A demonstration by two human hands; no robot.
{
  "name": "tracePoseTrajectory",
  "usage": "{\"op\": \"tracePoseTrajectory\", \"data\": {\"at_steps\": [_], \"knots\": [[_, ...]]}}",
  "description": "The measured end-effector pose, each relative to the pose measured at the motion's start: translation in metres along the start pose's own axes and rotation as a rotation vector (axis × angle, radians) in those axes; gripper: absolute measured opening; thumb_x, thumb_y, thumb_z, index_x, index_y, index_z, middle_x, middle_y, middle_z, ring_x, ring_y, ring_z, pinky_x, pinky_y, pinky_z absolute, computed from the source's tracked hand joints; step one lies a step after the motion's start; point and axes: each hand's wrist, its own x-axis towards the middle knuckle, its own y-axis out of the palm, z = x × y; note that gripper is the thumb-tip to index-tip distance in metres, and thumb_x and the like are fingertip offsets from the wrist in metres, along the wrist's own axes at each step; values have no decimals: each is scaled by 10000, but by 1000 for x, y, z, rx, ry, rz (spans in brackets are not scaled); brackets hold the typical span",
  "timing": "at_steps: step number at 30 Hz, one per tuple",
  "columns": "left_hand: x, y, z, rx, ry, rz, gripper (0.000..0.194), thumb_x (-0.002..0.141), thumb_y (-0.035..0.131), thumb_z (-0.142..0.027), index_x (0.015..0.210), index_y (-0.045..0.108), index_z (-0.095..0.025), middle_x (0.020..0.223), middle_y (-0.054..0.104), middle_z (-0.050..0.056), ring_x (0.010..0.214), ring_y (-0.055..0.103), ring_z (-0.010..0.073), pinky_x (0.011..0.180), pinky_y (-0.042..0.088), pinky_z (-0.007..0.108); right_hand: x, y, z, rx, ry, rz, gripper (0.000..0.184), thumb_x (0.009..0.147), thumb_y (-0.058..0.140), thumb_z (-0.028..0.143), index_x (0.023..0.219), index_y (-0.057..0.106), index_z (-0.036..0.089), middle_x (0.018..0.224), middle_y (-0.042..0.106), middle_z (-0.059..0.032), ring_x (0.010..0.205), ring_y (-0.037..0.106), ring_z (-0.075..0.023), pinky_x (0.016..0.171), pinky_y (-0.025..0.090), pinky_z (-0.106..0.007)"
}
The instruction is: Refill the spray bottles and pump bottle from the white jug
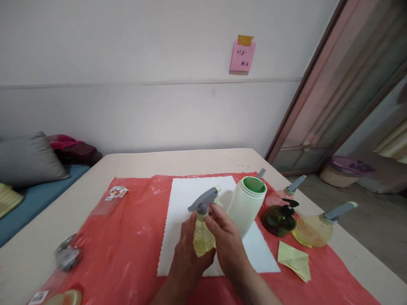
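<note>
A small clear spray bottle (203, 238) with pale yellow contents and a grey trigger head (205, 200) is upright between my hands, over a white mat (179, 212). My left hand (187, 256) is wrapped round the bottle's body from the left. From the right, my right hand (227, 237) grips the collar with thumb and fingers, just under the trigger. Directly right of that hand stands a tall white jar (246, 207); it is open at the top and green inside. The base of the spray bottle is partly covered by my fingers.
Red plastic sheeting (136, 237) covers much of the table. At right are a dark green pump bottle (279, 220), a yellow spray bottle (313, 231), a pinkish spray bottle (276, 197) and yellow paper squares (294, 259). Clear packaging (110, 201) lies at left.
</note>
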Motion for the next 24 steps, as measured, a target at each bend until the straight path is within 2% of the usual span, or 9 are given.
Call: {"op": "tracePoseTrajectory", "data": {"at_steps": [3,5,8,13,20,22,24], "knots": [[1,-5,0,-43,-38,73,855,707,669,-203,1491,339,-295,1488,476,76,1315,524,262,1026,489,392,3,-5,12,-99,14,146,246,945,673,434,1067,706,223,1047,610,-34,1014,561,-208,874,452,-274],[2,-6,2,-64,-63,112,879,692,663,-183,1498,331,-294,1482,482,74,1306,533,260,1021,490,385,4,-7,15,-69,51,173,264,910,711,443,1031,711,208,1001,619,-38,960,577,-211,850,460,-285],[1,-4,8,-43,-72,107,933,682,672,-186,1522,276,-280,1475,484,85,1287,547,265,1005,500,390,5,-6,12,27,60,121,284,816,808,396,1005,711,206,1014,642,-44,964,598,-230,856,477,-309],[-5,5,10,29,-82,1,1000,727,678,-282,1564,130,-243,1427,523,123,1240,587,278,966,524,413,6,0,3,45,35,41,321,755,845,351,994,691,203,1053,656,-55,990,605,-248,884,488,-349],[-4,7,2,-3,-104,-23,890,737,679,-342,1507,245,-237,1406,554,130,1227,608,293,941,535,408,6,-2,-7,-8,61,-95,446,645,886,358,984,639,206,1045,658,-55,977,615,-267,836,501,-350],[-3,6,2,0,-100,-22,879,743,679,-373,1503,255,-248,1387,566,122,1218,615,288,940,536,403,4,-3,-2,-82,27,-70,429,709,852,438,1009,652,207,1052,646,-57,992,607,-265,846,495,-349],[-2,5,3,16,-93,-27,856,744,677,-401,1492,285,-260,1364,581,114,1208,622,291,936,539,409,3,-4,7,-204,-31,23,363,856,716,524,1027,676,206,1074,631,-61,1047,580,-264,908,466,-358]]}}
